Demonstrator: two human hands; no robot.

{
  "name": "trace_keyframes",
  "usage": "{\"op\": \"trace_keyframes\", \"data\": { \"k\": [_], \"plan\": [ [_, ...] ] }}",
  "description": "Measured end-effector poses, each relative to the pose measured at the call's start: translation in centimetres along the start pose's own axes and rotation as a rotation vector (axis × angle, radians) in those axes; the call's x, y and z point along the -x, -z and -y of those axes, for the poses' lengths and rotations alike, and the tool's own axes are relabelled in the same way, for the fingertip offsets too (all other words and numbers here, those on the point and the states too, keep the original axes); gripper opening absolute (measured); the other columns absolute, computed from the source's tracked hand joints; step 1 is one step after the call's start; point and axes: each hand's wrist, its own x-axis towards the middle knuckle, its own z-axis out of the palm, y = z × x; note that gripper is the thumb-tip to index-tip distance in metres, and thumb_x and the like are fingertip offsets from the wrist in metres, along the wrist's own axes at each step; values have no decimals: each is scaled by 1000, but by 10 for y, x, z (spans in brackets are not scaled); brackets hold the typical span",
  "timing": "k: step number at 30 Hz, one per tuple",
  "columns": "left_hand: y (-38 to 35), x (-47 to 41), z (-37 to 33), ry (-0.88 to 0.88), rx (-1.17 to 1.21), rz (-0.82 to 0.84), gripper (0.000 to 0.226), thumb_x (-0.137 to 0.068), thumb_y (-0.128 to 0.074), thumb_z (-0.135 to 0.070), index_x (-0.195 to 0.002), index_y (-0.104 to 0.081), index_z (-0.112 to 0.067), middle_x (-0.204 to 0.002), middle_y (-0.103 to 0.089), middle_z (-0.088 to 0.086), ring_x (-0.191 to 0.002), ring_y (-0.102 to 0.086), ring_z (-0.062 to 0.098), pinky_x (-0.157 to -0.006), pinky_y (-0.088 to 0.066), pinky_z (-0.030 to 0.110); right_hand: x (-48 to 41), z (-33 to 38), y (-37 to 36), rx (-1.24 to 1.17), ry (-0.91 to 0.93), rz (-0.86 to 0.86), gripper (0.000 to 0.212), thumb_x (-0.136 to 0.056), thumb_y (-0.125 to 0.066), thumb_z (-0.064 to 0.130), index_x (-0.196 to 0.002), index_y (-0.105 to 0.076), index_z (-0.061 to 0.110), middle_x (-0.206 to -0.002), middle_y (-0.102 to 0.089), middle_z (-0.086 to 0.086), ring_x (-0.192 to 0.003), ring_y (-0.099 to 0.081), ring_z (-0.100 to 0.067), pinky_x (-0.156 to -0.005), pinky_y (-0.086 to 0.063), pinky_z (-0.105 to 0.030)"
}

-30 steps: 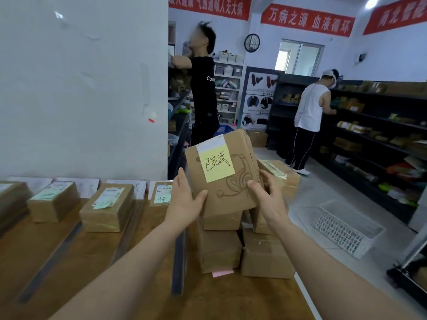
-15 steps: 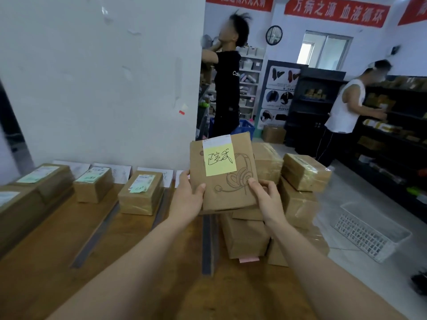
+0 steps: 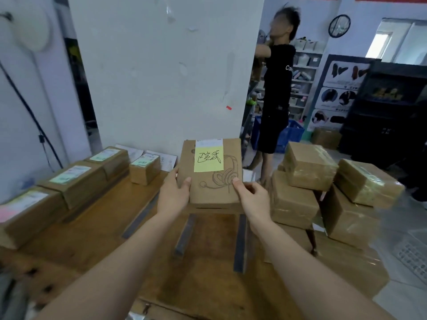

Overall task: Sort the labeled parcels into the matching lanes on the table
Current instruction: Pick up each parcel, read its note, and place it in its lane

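With left hand (image 3: 173, 195) and right hand (image 3: 254, 199), gripping the brown parcel (image 3: 212, 192) by its lower corners over the table (image 3: 92, 227). Yellow sticky note (image 3: 208, 159) up top, handwritten scrawl, can't read it; headset doodle (image 3: 225, 177) underneath. Long axis pointing away, face tilted up.

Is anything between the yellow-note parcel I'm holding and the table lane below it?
Nothing visible. The left hand and right hand hold the parcel over the lane between two dark strips, where the wood shows bare. The lane's far end is hidden behind the parcel.
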Motion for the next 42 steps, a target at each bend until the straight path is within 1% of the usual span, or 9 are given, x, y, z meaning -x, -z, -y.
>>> {"op": "trace_keyframes", "data": {
  "k": [7,10,17,21,24,28,33,37,42],
  "plan": [
    [29,-27,44,92,-93,-10,51,-101,-48,-30,-148,-34,-17,-145,-47,5,-131,-46,26,-105,-40,41,0,0,-52,53,-46,81,39,-91,-64,45,-120,-64,20,-105,-61,9,-104,-57,-14,-90,-47,-31],
    [37,-46,60,127,-114,22,51,-101,-46,-29,-149,-33,-17,-147,-46,5,-132,-44,26,-106,-39,42,-7,-2,-77,101,-83,99,31,-93,-61,45,-114,-64,22,-101,-62,9,-97,-56,-12,-81,-45,-28],
    [64,-102,110,171,-202,141,52,-102,-44,-33,-150,-30,-19,-147,-45,4,-130,-46,26,-99,-41,39,-18,-18,-147,218,-176,106,35,-94,-59,43,-117,-65,18,-97,-63,9,-84,-55,-5,-63,-40,-17],
    [71,-127,136,186,-261,236,53,-101,-44,-34,-150,-30,-21,-147,-45,3,-130,-46,26,-100,-42,41,-19,-34,-178,271,-233,73,32,-95,-59,41,-118,-66,19,-103,-67,8,-91,-58,-9,-74,-50,-24],
    [72,-136,154,208,-265,311,53,-101,-46,-33,-150,-31,-20,-147,-46,3,-130,-46,26,-101,-43,42,-19,-45,-192,331,-274,61,29,-96,-58,38,-116,-67,20,-100,-65,9,-92,-60,-10,-72,-51,-25],
    [69,-142,173,247,-262,379,56,-100,-48,-34,-151,-29,-21,-146,-46,3,-130,-47,26,-103,-44,45,-21,-56,-206,468,-313,64,24,-97,-56,38,-109,-67,19,-103,-69,4,-95,-63,-14,-84,-57,-36],
    [60,-146,185,285,-290,434,52,-100,-49,-29,-148,-33,-19,-143,-49,3,-128,-48,26,-103,-44,42,-24,-67,-215,563,-311,69,24,-99,-54,30,-117,-64,17,-113,-66,1,-93,-56,-11,-77,-50,-25],
    [51,-147,193,298,-291,487,48,-98,-53,-20,-143,-38,-17,-140,-52,4,-127,-49,25,-102,-43,39,-28,-78,-220,602,-340,90,24,-98,-55,28,-118,-63,17,-115,-66,0,-101,-60,-15,-83,-52,-28],
    [42,-150,205,316,-310,510,44,-96,-55,-21,-138,-42,-21,-135,-55,4,-123,-52,25,-101,-46,44,-34,-92,-226,628,-354,113,19,-97,-57,18,-115,-61,18,-113,-66,0,-92,-54,-11,-81,-50,-26]
  ]
}}
